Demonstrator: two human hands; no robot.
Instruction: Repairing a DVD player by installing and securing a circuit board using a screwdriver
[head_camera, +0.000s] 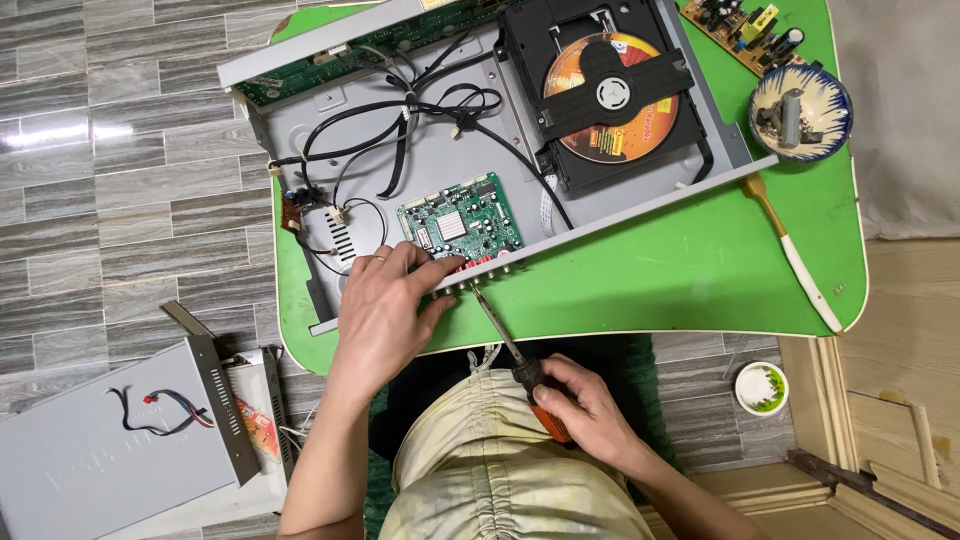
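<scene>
A: We're looking down on the green worktop (640, 280), and the big grey player chassis (330, 140) lies open on it, top cover already off. That cover looks like the grey shell (90, 470) on the floor at our left.

B: Right, so the opening-up is done. Inside, the disc drive (610, 90) is in place with an orange disc in it, black cables are loose across the base, and the small green circuit board (462, 222) sits at the near edge.

A: Our left hand (385, 310) presses flat on the chassis's near wall, fingers spread over the board's edge, gripping nothing.

B: And our right hand (580, 400) is closed around the orange-handled screwdriver (510, 345), tip touching that near wall by the sockets.

A: We judge the board is yet to come out. A brown board (745, 30) and a bowl (800, 110) of bits sit far right.
</scene>
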